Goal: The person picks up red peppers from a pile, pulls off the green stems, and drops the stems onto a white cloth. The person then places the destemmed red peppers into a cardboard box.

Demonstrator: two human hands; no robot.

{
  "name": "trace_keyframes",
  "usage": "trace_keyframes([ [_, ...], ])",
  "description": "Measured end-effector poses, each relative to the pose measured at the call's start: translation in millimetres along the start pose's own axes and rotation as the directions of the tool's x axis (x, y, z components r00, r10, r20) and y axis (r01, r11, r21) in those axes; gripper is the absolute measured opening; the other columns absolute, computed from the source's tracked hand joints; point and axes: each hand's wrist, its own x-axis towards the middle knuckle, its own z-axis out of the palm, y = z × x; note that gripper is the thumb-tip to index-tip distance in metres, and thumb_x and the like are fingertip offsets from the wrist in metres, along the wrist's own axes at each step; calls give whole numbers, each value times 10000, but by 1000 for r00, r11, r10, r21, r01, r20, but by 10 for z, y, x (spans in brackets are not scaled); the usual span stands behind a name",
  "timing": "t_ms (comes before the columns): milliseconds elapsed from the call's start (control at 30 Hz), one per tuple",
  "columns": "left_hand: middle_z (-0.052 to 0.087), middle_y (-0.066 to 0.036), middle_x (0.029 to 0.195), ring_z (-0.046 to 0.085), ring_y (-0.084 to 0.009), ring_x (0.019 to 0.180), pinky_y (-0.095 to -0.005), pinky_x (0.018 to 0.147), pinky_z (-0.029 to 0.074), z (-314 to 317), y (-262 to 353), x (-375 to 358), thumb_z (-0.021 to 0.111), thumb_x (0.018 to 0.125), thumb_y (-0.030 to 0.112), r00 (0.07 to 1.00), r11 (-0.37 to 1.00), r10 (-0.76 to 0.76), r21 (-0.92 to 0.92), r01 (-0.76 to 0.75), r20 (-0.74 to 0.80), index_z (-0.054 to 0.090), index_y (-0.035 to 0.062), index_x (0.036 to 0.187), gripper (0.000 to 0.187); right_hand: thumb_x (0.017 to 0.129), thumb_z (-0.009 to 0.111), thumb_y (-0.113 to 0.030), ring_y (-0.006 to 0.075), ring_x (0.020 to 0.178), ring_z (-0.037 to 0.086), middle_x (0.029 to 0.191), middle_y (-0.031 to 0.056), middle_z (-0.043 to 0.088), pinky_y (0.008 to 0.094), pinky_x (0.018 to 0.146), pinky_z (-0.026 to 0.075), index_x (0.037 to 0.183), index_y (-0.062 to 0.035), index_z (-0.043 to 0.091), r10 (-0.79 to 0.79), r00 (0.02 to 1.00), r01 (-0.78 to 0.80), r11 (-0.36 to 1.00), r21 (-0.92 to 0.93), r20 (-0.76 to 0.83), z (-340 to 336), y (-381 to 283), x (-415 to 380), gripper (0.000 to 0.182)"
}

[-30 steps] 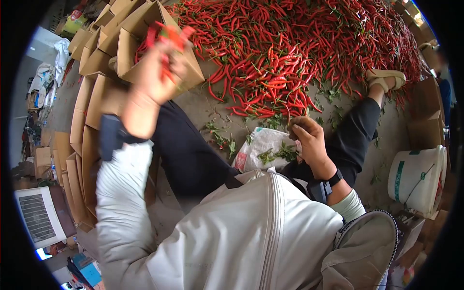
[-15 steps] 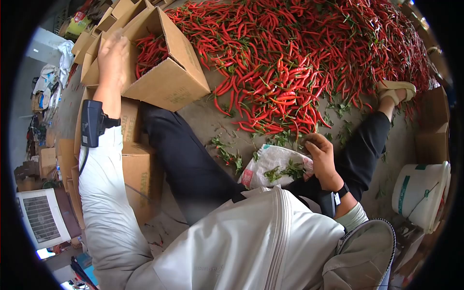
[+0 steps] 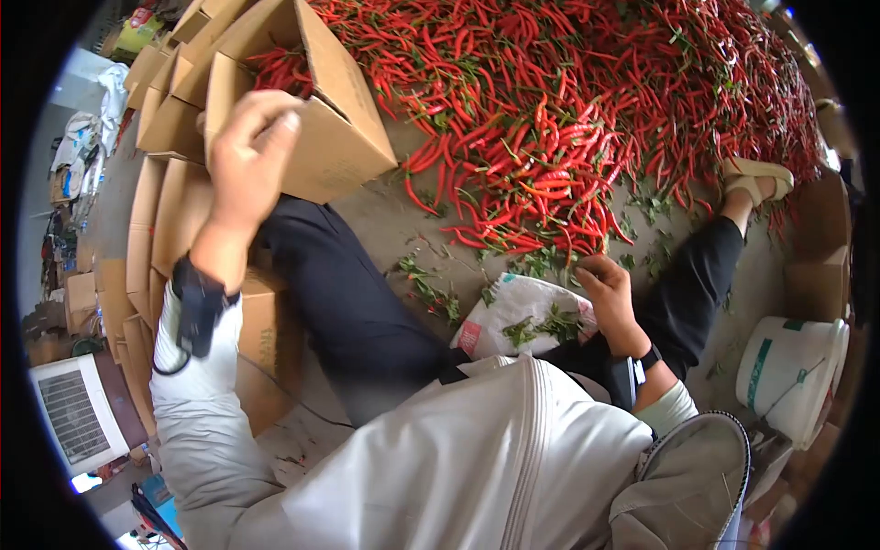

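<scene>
My left hand (image 3: 247, 160) is raised before the near side of an open cardboard box (image 3: 344, 151). Its thumb and bent fingers are apart, and nothing shows between them. Red chili peppers (image 3: 280, 71) lie inside that box. My right hand (image 3: 610, 298) is low, at the near edge of a heap of red chili peppers (image 3: 541, 174). Its fingers are curled together, and whatever they may hold is hidden. Beside that hand, a white sack (image 3: 500, 316) with pink patches carries some green leaves (image 3: 557, 323).
More chilies (image 3: 660, 82) cover the floor at the back. Leaf scraps (image 3: 426, 289) litter the concrete. Other cardboard boxes (image 3: 174, 211) stand at left. On the right are a white bucket (image 3: 765, 367) and another box (image 3: 816, 220). My sandalled foot (image 3: 761, 183) rests beside the chilies.
My left hand has come away from the far-left flap of the box, moving toward me and to the right. My right hand has barely moved.
</scene>
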Motion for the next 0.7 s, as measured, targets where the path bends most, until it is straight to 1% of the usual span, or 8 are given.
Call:
trace_keyframes([
  [33,569,-70,824,551,-166,837,-280,768,431,138,96,-109,545,806,59,988,994,101,37,-106,118,586,10,870,91,791,558,-19,79,710,514,769,15,565,218,632,412,840,26,580,-14,1000,16,998,-54,28,1,26,16,70],
  [100,575,-81,835,564,-205,823,-290,749,440,516,282,-391,579,771,59,932,988,102,-145,-54,347,590,27,838,75,792,562,-36,100,700,519,756,27,560,230,623,413,822,21,584,-22,998,28,993,-116,51,-18,24,126,68],
  [167,589,-77,838,573,-193,802,-290,727,451,971,312,-712,596,741,25,889,959,55,-273,80,455,601,25,825,85,776,582,-89,192,718,551,762,87,563,282,629,429,821,8,589,-201,956,273,876,-397,215,-39,10,252,106],
  [267,595,-78,825,583,-186,771,-281,696,462,1625,340,-1087,601,730,10,839,860,-134,-359,364,528,603,16,829,99,749,591,-118,279,759,553,780,134,548,334,663,437,823,-1,588,-208,956,282,844,-456,207,4,-54,342,138],
  [433,585,-104,793,585,-264,744,-319,662,464,2204,338,-1036,600,715,22,965,917,-58,-368,153,255,599,25,809,94,702,603,-97,277,813,543,860,109,564,368,711,439,862,-28,588,-430,887,428,633,-645,168,113,-273,612,174],
  [500,588,-104,797,585,-270,747,-318,662,463,2241,317,-894,603,711,23,962,917,-134,-339,211,236,602,27,805,93,686,590,-109,240,869,528,919,70,563,357,744,431,913,-57,578,-685,667,630,306,-714,295,212,-402,809,234],
  [633,556,-19,829,536,-73,685,-200,596,444,2313,192,-715,596,741,-20,961,903,-194,-346,254,198,594,19,865,131,682,528,-158,201,890,501,956,28,532,344,754,415,891,-88,562,-742,565,554,17,-832,361,408,-289,1135,223],
  [700,554,-58,850,546,-111,648,-235,596,459,2403,125,-630,617,724,-11,963,909,-230,-323,264,140,564,22,956,240,675,531,-158,200,877,498,932,26,527,339,745,414,878,-91,560,-726,578,534,-8,-845,372,404,-229,1199,216],
])
